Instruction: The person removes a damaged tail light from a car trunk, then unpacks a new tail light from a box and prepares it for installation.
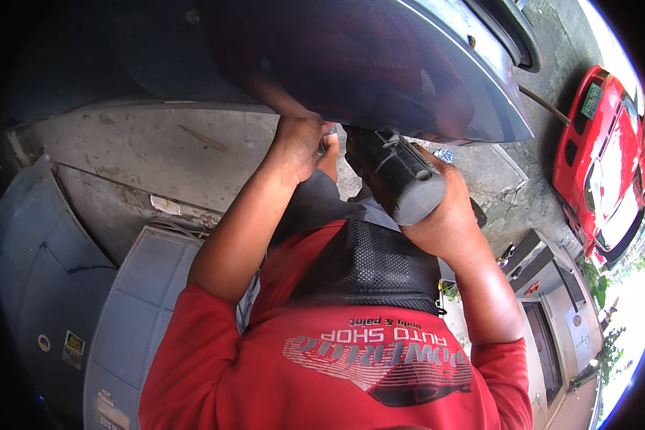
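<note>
A glossy dark blue vehicle body panel [322, 72] fills the top of the view. My left hand [299, 143] is up against its lower edge, the fingers tucked out of sight behind the wrist and the panel. In my right hand [448, 208] is a black drill-like power tool [395, 172], its rounded grey rear end toward me. The tool's front end reaches the panel's lower edge, and its tip is hidden there. My right fingers wrap around the tool below its body, mostly covered by it.
Grey metal cabinets [140, 287] stand on the left, beside a low concrete ledge [115, 208]. A red car [598, 165] is parked at the far right. Near it a thin rod [545, 104] sticks out past the panel. A black mesh pouch [369, 261] hangs at my waist.
</note>
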Available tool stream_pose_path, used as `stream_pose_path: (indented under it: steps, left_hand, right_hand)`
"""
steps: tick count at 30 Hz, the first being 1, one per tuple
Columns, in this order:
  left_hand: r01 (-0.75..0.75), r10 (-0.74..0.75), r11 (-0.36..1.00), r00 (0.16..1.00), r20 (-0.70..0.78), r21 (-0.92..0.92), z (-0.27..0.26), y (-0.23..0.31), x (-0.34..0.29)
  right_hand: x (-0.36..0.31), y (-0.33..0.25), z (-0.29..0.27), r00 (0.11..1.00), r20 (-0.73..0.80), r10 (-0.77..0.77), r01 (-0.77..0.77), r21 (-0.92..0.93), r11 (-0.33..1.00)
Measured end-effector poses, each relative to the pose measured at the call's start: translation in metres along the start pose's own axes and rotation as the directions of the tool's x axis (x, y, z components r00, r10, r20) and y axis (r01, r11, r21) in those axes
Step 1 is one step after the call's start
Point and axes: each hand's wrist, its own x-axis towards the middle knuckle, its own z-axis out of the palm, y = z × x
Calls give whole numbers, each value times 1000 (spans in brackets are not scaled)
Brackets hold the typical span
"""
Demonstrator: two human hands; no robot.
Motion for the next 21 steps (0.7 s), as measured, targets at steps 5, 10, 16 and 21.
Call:
stream_pose_path:
  steps: [5,10,16,21]
  left_hand:
    - [1,-1,1000,999,-39,-1,11,6,-5]
    - [15,-15,1000,999,-43,-4,10,3,-3]
    - [-58,55,994,998,31,90,-2,-10,6]
    - [-102,100,989,995,28,106,3,-8,4]
  right_hand:
    - [-1,-2,-1,1000,20,13,-13,-38,999]
    - [0,-11,-4,997,57,60,-58,-47,997]
    - [2,-8,-1,998,37,42,-40,-53,998]
    - [2,-8,0,999,18,32,-30,-68,997]
